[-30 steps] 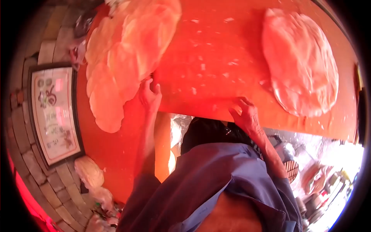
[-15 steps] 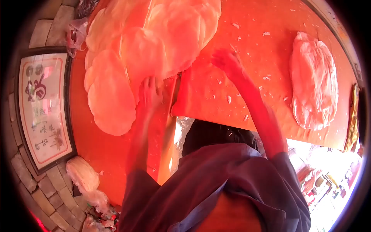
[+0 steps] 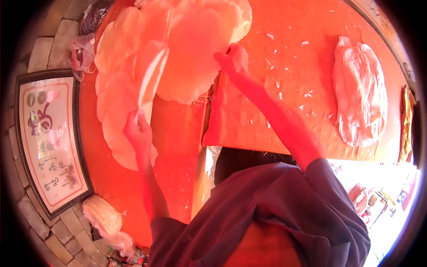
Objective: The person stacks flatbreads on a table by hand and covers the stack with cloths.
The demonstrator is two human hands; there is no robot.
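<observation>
Thin, pale round sheets (image 3: 195, 49) lie overlapping on the orange-red tabletop (image 3: 178, 147) at the upper left. My left hand (image 3: 138, 129) pinches the near edge of one sheet (image 3: 153, 73), which is lifted and folded so a white strip shows. At the right edge of the spread, my right hand (image 3: 233, 60) is closed with bent fingers against the sheets; what it may hold is hidden. A separate flat, wrinkled stack of pale sheets (image 3: 361, 93) lies at the right of the table.
A framed sign with writing (image 3: 53, 142) stands on the brick floor (image 3: 38, 216) at the left. Plastic bags (image 3: 104, 218) sit by the table's left edge. Small white scraps (image 3: 307, 94) are scattered on the tabletop. A gap separates two table sections near my body.
My left hand has moved left and down and now has a sheet's edge raised. From near the table's front edge, my right hand has moved up and left to the spread sheets.
</observation>
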